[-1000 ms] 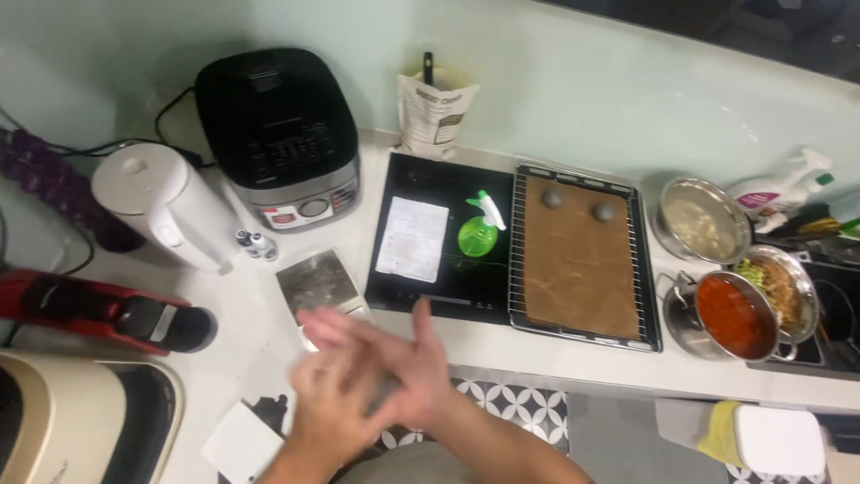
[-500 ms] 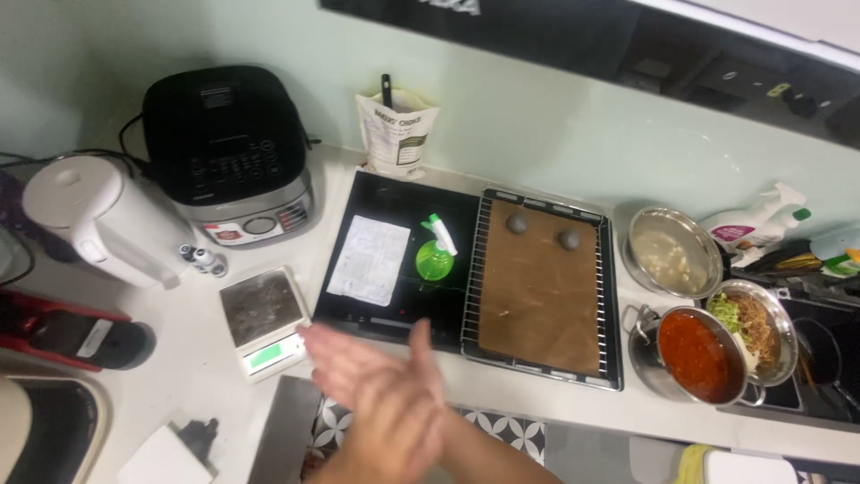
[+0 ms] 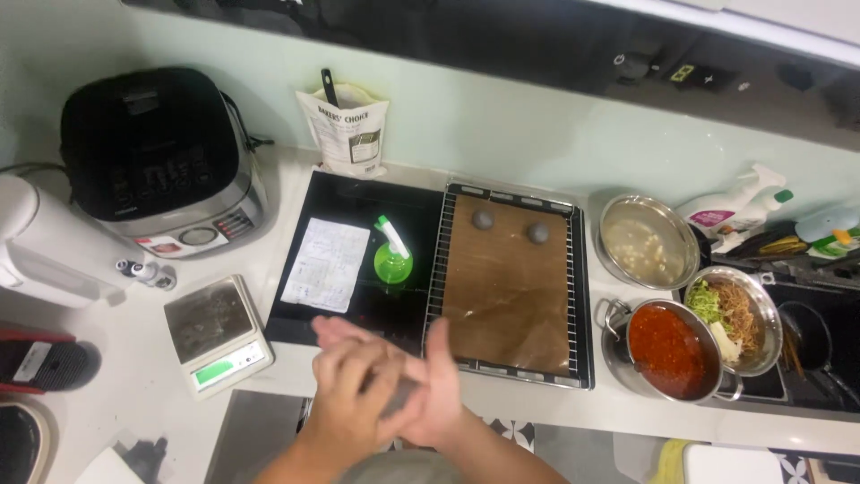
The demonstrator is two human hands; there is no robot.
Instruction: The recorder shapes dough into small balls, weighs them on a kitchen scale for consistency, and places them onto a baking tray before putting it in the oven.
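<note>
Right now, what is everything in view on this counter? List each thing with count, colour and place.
rice cooker: 1, black and silver, back left
kettle: 1, white, far left
kitchen scale: 1, white, front left
flour bag: 1, white, against wall
paper sheet: 1, white, on black cooktop
squeeze bottle: 1, green, on cooktop
baking tray: 1, brown-lined, centre
dough balls: 2, grey, tray's far end
metal bowls: 3, right; pale bits, red sauce, noodles
spray bottle: 1, white, back right
hands: 2, pressed together around a grey lump, front edge
</note>
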